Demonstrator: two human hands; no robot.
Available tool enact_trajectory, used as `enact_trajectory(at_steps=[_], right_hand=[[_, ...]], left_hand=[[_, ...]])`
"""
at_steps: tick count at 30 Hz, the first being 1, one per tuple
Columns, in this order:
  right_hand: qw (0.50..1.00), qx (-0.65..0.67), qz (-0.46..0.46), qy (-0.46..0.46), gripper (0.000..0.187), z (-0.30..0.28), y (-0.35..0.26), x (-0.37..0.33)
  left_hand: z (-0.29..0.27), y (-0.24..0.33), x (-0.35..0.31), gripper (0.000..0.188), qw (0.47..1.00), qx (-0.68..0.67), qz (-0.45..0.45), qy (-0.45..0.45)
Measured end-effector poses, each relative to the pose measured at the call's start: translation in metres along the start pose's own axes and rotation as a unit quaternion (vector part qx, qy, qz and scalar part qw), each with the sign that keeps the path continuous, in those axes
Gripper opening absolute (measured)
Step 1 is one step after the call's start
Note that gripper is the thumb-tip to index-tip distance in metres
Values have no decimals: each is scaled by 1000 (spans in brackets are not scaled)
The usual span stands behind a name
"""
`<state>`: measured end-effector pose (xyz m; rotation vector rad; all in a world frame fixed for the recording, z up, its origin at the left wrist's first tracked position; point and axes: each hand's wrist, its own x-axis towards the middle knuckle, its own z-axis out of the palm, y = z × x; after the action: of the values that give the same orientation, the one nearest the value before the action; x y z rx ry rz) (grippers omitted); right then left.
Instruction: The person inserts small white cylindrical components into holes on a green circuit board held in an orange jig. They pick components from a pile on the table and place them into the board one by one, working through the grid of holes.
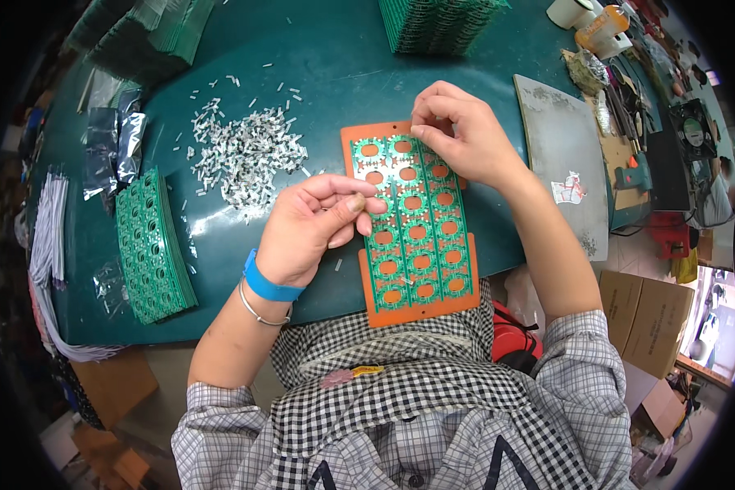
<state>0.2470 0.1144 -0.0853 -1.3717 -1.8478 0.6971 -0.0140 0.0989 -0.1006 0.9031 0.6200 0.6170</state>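
Observation:
A green circuit board panel with rows of oval openings lies on an orange fixture plate in front of me, at the table's near edge. Over the panel's left side is my left hand, its thumb and fingertips pinched together; whatever may be between them is too small to make out. My right hand is at the panel's upper right corner, thumb and forefinger closed in a pinch, with any held piece hidden. Many small silvery-white parts lie in a loose heap left of the plate.
Stacked green panels stand at the left beside a bundle of white wires. Further panel stacks are at the back. A grey metal plate lies to the right, near assorted tools. A cardboard box sits lower right.

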Motion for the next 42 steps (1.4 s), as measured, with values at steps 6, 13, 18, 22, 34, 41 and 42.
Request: enact_trajectory(at_steps=[6, 13, 18, 22, 34, 41, 42], right_hand=[[999, -39, -20, 7, 6, 9, 20, 0], [998, -45, -30, 12, 6, 11, 19, 3], [998, -62, -31, 5, 7, 9, 21, 3], [997, -70, -41, 12, 7, 10, 20, 2], [982, -152, -104, 25, 6, 16, 18, 4], [975, -185, -120, 20, 12, 11, 5, -1], [982, -150, -112, 22, 13, 11, -5, -5]], left_hand=[[-6, -3, 3, 16, 995, -95, 4, 16], [-5, -4, 2, 19, 997, -54, -27, 46], [-1, 0, 1, 22, 998, -35, -32, 46], [0, -1, 0, 21, 998, -31, -31, 52], [5, -2, -2, 19, 998, 50, -24, 16], [8, -8, -3, 21, 994, 99, 21, 27], [8, -9, -3, 21, 993, 110, 25, 29]])
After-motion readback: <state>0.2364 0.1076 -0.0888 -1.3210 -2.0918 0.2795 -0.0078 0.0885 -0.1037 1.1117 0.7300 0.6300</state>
